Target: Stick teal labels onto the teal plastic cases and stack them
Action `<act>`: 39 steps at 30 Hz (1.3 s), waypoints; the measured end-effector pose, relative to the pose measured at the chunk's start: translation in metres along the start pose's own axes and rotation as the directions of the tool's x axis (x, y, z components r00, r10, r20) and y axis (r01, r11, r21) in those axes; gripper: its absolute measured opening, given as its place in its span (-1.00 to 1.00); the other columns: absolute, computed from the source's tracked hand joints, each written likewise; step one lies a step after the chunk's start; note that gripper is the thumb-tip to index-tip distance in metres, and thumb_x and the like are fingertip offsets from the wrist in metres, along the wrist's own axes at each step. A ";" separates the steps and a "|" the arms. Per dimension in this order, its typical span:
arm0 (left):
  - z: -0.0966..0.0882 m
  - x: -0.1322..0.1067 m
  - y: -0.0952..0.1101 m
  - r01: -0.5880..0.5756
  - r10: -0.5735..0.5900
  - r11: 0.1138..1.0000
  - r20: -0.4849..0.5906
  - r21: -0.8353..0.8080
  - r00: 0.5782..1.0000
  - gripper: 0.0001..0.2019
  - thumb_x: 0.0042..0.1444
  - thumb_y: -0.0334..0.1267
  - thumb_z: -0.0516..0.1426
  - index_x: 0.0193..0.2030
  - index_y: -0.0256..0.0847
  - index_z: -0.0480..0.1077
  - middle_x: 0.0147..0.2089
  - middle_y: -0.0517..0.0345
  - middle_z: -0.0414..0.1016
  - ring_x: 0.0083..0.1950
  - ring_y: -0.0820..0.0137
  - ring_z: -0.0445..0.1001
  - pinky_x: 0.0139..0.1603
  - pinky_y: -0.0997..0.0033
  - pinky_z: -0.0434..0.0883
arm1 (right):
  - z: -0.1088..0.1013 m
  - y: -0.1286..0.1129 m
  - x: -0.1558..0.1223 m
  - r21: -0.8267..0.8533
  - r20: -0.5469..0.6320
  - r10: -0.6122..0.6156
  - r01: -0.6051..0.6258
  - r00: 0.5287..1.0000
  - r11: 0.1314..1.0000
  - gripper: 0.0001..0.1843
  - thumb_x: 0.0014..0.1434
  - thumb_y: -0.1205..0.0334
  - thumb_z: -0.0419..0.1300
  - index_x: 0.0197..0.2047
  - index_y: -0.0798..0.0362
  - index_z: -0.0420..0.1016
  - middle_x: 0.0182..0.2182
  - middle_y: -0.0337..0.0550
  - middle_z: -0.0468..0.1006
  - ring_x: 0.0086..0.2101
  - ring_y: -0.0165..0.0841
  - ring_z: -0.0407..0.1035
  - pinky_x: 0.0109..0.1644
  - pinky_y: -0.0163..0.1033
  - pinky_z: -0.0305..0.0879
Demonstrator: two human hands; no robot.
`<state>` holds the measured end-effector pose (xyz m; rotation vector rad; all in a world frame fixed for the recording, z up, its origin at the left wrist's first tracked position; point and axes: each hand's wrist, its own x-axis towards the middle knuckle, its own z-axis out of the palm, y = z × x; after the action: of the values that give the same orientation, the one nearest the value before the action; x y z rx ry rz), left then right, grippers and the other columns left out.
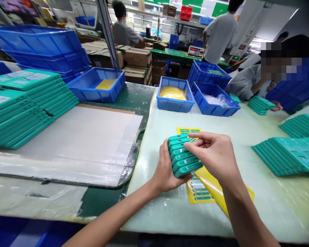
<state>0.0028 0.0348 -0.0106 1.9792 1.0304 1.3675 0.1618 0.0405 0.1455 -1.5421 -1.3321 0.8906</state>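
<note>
My left hand [162,171] is wrapped around a small stack of green plastic cases [186,160], held tilted above the table with their narrow ends toward me. At the upper right of this stack, my right hand [213,151] has its thumb and forefinger together against the edge of one case. Whatever lies between those fingertips is too small or hidden to make out. Under and behind my hands lies a yellow sheet of green strip labels [199,192]. A folded yellow sheet [215,188] partly covers it beneath my right wrist.
Stacks of green cases stand at left [23,109] and right [285,156]. Behind are blue bins, one with yellow sheets [173,103], another with clear plastic [213,109]. White board [92,137] covers the left table. A co-worker [249,79] sits at the far right.
</note>
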 end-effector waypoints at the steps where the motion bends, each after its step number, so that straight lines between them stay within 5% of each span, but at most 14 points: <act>1: 0.000 0.000 0.000 0.001 -0.001 1.000 -0.001 -0.001 1.000 0.40 0.13 0.33 0.45 0.73 0.06 -0.49 0.55 -0.30 0.01 0.55 -0.34 0.20 0.52 -0.57 0.32 | -0.001 0.000 0.002 -0.059 0.016 -0.011 0.011 1.000 0.998 -0.55 0.00 0.12 0.44 -0.05 0.13 0.83 -0.43 -0.15 0.72 -0.40 -0.21 0.60 -0.23 -0.13 0.51; 5: 0.000 0.001 0.000 -0.005 0.005 1.000 0.001 0.004 1.000 0.38 0.16 0.31 0.44 0.73 0.09 -0.49 0.54 -0.30 0.02 0.56 -0.35 0.19 0.51 -0.60 0.31 | -0.011 -0.001 0.020 -0.452 0.087 -0.087 0.117 0.992 0.884 -0.59 0.05 0.24 0.50 -0.01 0.14 0.83 -0.42 -0.12 0.70 -0.38 -0.20 0.55 -0.17 -0.11 0.43; 8: -0.001 0.001 0.000 -0.004 0.004 1.000 0.003 0.010 1.000 0.38 0.16 0.29 0.45 0.73 0.05 -0.49 0.55 -0.32 0.01 0.57 -0.36 0.17 0.53 -0.58 0.28 | -0.022 0.002 0.032 -0.568 0.092 -0.167 0.190 0.982 0.801 -0.59 0.09 0.04 0.56 -0.06 0.14 0.84 -0.40 -0.04 0.69 -0.35 -0.17 0.52 -0.21 -0.11 0.37; 10: -0.001 0.000 0.000 -0.001 0.001 1.000 0.009 0.011 1.000 0.39 0.15 0.29 0.46 0.73 0.03 -0.48 0.57 -0.34 0.00 0.59 -0.37 0.15 0.55 -0.57 0.25 | -0.028 0.009 0.036 -0.429 0.102 -0.189 0.215 0.977 0.878 -0.52 0.18 -0.05 0.49 0.00 0.15 0.83 -0.35 -0.01 0.72 -0.33 -0.19 0.54 -0.23 -0.14 0.40; 13: -0.001 0.000 -0.002 0.011 -0.012 1.000 0.026 0.009 1.000 0.39 0.15 0.26 0.47 0.72 0.01 -0.48 0.58 -0.36 0.01 0.59 -0.34 0.19 0.56 -0.53 0.26 | -0.030 0.025 0.037 -0.126 0.280 -0.170 0.212 0.945 0.969 -0.39 0.15 -0.09 0.49 0.14 0.15 0.78 -0.10 0.07 0.77 -0.23 -0.21 0.60 -0.19 -0.18 0.51; 16: -0.002 0.001 -0.004 0.017 -0.018 0.999 0.029 0.038 0.999 0.39 0.15 0.24 0.47 0.71 0.00 -0.49 0.58 -0.38 0.04 0.59 -0.36 0.20 0.54 -0.53 0.30 | -0.028 0.047 0.041 0.034 0.404 -0.118 0.114 0.907 0.993 -0.48 0.25 -0.12 0.41 -0.02 0.20 0.79 -0.19 0.07 0.77 -0.29 -0.25 0.61 -0.21 -0.19 0.56; 18: -0.003 0.001 -0.005 0.000 -0.002 0.997 0.023 0.076 1.000 0.39 0.15 0.25 0.47 0.72 0.00 -0.48 0.59 -0.38 0.03 0.60 -0.38 0.18 0.53 -0.52 0.32 | -0.030 0.066 0.047 0.015 0.285 -0.050 0.048 0.957 0.999 -0.54 0.40 -0.03 0.27 -0.04 0.22 0.78 -0.25 0.06 0.76 -0.32 -0.27 0.63 -0.21 -0.20 0.58; 20: -0.005 0.002 -0.006 -0.020 0.018 0.994 0.017 0.104 1.000 0.39 0.14 0.26 0.48 0.73 -0.01 -0.45 0.58 -0.37 0.04 0.60 -0.37 0.19 0.52 -0.48 0.35 | -0.037 0.088 0.053 -0.203 0.110 0.023 0.000 0.994 0.979 -0.65 0.42 0.16 0.22 -0.02 0.20 0.79 -0.22 0.05 0.79 -0.26 -0.25 0.67 -0.13 -0.20 0.58; 24: -0.007 0.003 -0.005 -0.042 0.043 0.990 0.000 0.138 0.999 0.36 0.16 0.27 0.46 0.74 -0.04 -0.42 0.56 -0.37 0.12 0.57 -0.34 0.26 0.49 -0.41 0.42 | -0.051 0.127 0.061 -0.566 -0.072 0.084 -0.110 0.994 0.817 -0.71 0.28 0.47 0.23 -0.25 0.14 0.83 -0.21 0.10 0.80 -0.12 -0.09 0.71 0.03 -0.15 0.52; 31: -0.006 0.003 -0.004 -0.052 0.057 0.984 -0.026 0.169 0.998 0.31 0.21 0.30 0.41 0.75 -0.03 -0.40 0.57 -0.39 0.12 0.57 -0.34 0.30 0.44 -0.40 0.46 | -0.041 0.152 0.073 -0.651 -0.046 0.068 -0.082 0.997 0.755 -0.65 0.39 0.47 0.21 -0.04 0.08 0.86 -0.02 0.01 0.80 0.01 -0.21 0.67 0.14 -0.29 0.42; 39: -0.009 0.002 -0.002 -0.034 0.035 0.985 -0.002 0.169 0.999 0.35 0.18 0.25 0.45 0.75 -0.02 -0.42 0.56 -0.36 0.16 0.55 -0.30 0.34 0.45 -0.33 0.49 | -0.014 0.159 0.065 -0.776 -0.086 0.107 -0.134 0.991 0.617 -0.77 0.47 0.30 0.29 -0.05 0.26 0.77 0.03 0.25 0.67 0.07 -0.11 0.55 0.09 -0.25 0.33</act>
<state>-0.0057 0.0378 -0.0080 2.1249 1.1534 1.3427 0.2408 0.0970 0.0033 -2.3233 -1.7290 0.3239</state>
